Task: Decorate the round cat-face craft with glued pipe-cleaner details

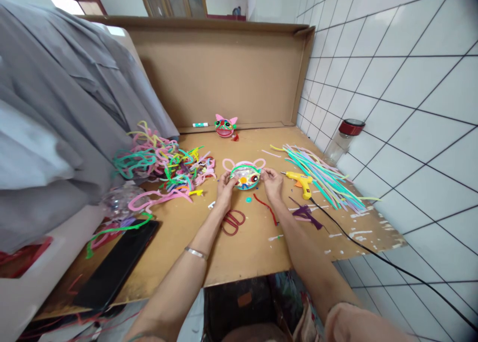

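A round craft piece (245,176) with pink ear loops, a green rim and a dark eye at its right is held above the middle of the table. My left hand (226,188) grips its left edge, thumb over the front. At the right edge, beside the eye, the fingers of my right hand (272,182) are pinched together; whether they hold a small part is too small to tell. Red-handled scissors (233,222) lie just below my left hand. A red fuzzy strip (266,207) rests between my forearms.
A yellow glue gun (300,182) with a black cord lies right of my right hand, near straight pipe cleaners (323,177). Tangled pipe cleaners (164,163) fill the left. A finished-looking pink-eared piece (224,126), a glass jar (342,139) and a black phone (117,265) stand or lie around.
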The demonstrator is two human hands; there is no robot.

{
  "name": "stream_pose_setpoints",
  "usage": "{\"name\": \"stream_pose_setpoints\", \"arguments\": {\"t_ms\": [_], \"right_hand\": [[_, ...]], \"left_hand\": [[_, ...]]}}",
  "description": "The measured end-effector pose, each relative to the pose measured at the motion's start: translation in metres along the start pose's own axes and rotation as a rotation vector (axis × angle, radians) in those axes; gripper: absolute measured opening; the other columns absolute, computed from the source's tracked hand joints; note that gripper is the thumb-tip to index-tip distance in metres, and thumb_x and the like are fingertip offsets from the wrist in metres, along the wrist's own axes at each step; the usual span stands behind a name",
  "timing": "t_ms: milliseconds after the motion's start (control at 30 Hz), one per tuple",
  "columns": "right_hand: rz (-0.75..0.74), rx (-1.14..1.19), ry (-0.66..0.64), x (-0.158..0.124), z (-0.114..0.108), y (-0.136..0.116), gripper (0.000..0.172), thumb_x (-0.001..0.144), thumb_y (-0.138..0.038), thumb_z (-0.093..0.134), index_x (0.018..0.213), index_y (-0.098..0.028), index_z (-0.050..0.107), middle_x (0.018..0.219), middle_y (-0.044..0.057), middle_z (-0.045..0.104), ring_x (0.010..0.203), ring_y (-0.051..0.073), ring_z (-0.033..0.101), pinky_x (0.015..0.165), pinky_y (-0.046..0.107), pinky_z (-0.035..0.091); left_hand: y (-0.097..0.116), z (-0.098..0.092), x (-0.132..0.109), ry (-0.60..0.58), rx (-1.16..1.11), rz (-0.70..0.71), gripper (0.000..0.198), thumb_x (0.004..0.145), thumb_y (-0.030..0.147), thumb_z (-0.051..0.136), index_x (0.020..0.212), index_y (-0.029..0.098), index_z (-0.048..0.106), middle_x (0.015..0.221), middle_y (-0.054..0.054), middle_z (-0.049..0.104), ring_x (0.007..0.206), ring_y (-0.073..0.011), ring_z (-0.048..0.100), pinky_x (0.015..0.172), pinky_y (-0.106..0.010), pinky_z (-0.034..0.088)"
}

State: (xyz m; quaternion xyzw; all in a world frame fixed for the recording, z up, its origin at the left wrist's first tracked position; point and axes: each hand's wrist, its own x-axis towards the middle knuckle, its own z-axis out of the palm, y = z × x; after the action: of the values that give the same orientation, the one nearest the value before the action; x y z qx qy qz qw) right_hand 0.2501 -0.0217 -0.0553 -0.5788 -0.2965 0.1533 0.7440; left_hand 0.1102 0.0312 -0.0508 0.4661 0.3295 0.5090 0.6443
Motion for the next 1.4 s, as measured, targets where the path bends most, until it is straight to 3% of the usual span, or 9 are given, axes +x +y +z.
{"name": "stream_pose_setpoints", "arguments": {"t_ms": [533,967,1400], "right_hand": [[-0.014,0.019,-0.021,-0.001,-0.001,0.001,0.026,0.069,-0.044,0.059,0.069,-0.019,0.064,0.057,-0.002,0.061,0.057,0.014,0.056,0.062,0.028,0.050],[0.005,0.003,0.016,0.001,-0.006,0.003,0.024,0.065,-0.035,0.058,0.081,-0.018,0.065,0.075,0.003,0.071,0.068,0.017,0.064,0.074,0.034,0.054],[-0.017,-0.033,0.084,-0.001,-0.017,0.000,0.026,0.069,-0.037,0.057,0.086,-0.018,0.065,0.082,0.003,0.069,0.074,0.016,0.062,0.079,0.033,0.051]], "left_hand": [[-0.001,-0.001,0.001,0.003,-0.010,-0.003,0.048,0.057,0.039,0.077,0.095,0.020,0.056,0.101,-0.005,0.065,0.097,-0.0186,0.061,0.082,-0.029,0.047],[0.000,0.000,0.001,-0.009,-0.006,0.029,0.044,0.058,0.037,0.076,0.093,0.020,0.056,0.101,-0.005,0.064,0.098,-0.0185,0.060,0.084,-0.030,0.046],[0.006,0.000,-0.003,0.021,-0.030,-0.009,0.044,0.061,0.035,0.077,0.100,0.023,0.061,0.116,-0.007,0.065,0.108,-0.0228,0.060,0.093,-0.036,0.046]]}}
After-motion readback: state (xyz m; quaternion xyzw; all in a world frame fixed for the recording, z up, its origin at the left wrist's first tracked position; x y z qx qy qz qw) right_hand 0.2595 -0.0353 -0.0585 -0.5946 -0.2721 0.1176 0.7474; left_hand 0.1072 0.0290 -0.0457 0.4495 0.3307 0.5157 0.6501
